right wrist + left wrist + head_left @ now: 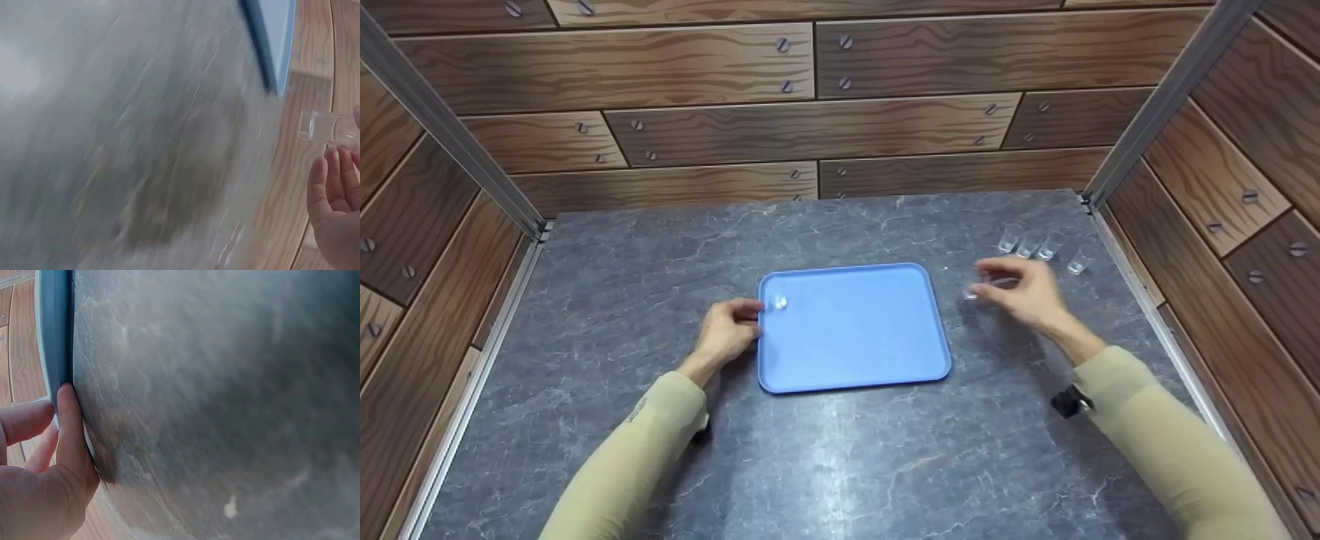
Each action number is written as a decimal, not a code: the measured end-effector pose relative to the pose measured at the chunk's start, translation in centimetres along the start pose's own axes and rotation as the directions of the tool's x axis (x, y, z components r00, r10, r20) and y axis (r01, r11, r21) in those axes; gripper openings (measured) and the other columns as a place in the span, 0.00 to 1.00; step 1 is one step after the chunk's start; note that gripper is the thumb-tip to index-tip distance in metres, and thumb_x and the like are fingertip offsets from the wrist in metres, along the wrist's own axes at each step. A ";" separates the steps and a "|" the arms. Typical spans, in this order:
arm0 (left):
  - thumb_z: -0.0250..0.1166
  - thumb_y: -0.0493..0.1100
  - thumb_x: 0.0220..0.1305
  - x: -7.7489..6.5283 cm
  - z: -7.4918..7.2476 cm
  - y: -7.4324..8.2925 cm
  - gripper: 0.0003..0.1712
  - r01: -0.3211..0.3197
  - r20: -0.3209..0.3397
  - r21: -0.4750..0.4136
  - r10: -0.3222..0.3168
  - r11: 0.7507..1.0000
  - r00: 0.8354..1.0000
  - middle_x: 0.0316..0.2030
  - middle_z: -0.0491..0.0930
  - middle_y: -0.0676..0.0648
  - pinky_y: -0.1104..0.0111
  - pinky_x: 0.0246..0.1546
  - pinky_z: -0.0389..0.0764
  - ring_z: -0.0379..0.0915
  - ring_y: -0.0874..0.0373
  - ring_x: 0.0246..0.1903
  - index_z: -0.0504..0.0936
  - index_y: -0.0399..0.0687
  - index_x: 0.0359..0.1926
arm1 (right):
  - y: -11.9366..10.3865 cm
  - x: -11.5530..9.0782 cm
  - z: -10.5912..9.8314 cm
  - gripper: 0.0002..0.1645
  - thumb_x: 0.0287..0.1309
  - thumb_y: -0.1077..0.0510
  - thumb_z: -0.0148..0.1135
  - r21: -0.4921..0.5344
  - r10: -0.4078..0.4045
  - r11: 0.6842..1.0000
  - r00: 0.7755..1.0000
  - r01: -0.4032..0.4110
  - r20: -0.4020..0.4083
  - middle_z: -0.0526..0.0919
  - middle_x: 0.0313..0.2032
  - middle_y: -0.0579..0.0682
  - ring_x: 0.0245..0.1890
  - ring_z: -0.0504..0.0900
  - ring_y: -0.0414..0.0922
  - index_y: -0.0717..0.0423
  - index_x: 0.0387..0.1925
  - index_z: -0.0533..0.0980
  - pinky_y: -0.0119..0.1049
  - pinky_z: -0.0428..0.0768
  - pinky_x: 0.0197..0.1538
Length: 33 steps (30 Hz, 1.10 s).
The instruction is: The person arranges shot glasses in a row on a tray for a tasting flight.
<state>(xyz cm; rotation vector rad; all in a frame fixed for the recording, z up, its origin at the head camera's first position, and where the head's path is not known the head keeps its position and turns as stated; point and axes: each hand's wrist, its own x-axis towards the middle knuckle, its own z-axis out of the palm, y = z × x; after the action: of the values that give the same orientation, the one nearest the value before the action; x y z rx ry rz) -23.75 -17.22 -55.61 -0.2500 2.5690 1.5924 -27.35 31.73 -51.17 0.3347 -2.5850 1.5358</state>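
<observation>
A light blue rectangular tray [851,330] lies flat on the table. My left hand [727,330] is at its left edge, fingertips on the rim; in the left wrist view, fingers [70,422] meet the tray's side wall [55,332]. A small clear shot glass [780,301] stands in the tray's far left corner, close to those fingertips. To the right of the tray, my right hand [1024,292] pinches another clear shot glass [323,126] between thumb and fingers, above the table. It looks blurred in the head view.
Several more clear shot glasses [1027,246] stand at the far right of the table [840,457], just beyond my right hand. Wood-patterned panels [825,127] and metal frame posts [1174,105] enclose the table at the back and sides.
</observation>
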 end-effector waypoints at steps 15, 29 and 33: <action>0.66 0.25 0.61 0.0 0.2 0.2 0.28 -0.002 0.006 0.017 0.002 1.000 1.000 0.52 0.90 0.34 0.71 0.38 0.91 0.90 0.50 0.48 0.90 0.37 0.62 | -3.7 2.6 9.8 0.25 0.57 0.70 0.83 0.063 -0.100 0.994 0.981 0.091 0.169 0.91 0.49 0.68 0.51 0.91 0.56 0.69 0.57 0.88 0.37 0.95 0.55; 0.65 0.26 0.60 -0.1 -0.2 0.2 0.29 0.023 0.028 -0.030 -0.023 0.999 0.999 0.52 0.89 0.34 0.67 0.38 0.95 0.88 0.55 0.45 0.89 0.36 0.63 | -6.7 5.1 17.0 0.26 0.62 0.66 0.81 0.052 -0.079 0.996 0.961 0.068 0.264 0.91 0.53 0.66 0.57 0.90 0.63 0.68 0.60 0.87 0.55 0.93 0.63; 0.65 0.26 0.61 -0.1 -0.1 0.2 0.28 0.024 0.025 -0.021 -0.024 0.999 0.999 0.52 0.89 0.35 0.68 0.37 0.94 0.88 0.56 0.45 0.90 0.38 0.63 | -7.2 5.4 18.6 0.26 0.63 0.67 0.79 0.051 -0.091 0.996 0.953 0.080 0.288 0.90 0.53 0.67 0.58 0.90 0.64 0.69 0.61 0.86 0.57 0.92 0.64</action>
<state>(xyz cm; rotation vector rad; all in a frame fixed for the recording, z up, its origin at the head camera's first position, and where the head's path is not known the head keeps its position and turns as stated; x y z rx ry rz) -23.69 -17.24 -55.38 -0.2600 2.5220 1.6051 -30.51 11.37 -52.83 0.7176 -2.7119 1.6162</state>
